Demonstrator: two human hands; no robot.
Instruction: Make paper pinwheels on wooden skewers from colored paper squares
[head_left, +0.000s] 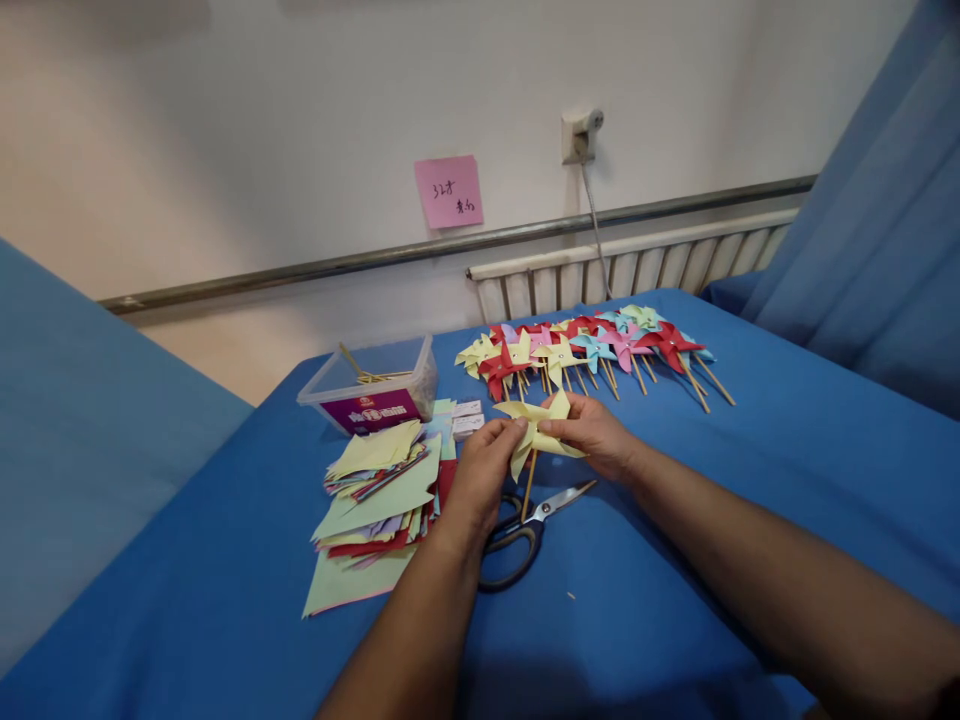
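Observation:
Between my two hands is a yellow paper pinwheel [551,438] on a thin wooden stick, which points down toward me. My left hand [487,460] pinches its left side near the middle, fingers closed. On the other side, my right hand [596,432] grips the pinwheel with the thumb pressed close to its centre. Scissors [536,525] with dark handles lie on the blue cloth below, their blades partly spread and pointing right. Just left of my left hand are stacks of coloured paper [382,500]. The fingers behind the pinwheel are partly hidden.
Finished pinwheels [592,350] in several colours lie in a row at the back. A clear plastic box [375,385] with wooden sticks stands back left, near small white boxes [468,420]. Behind the blue-covered table [675,600] are a radiator [637,265] and a wall socket [579,138].

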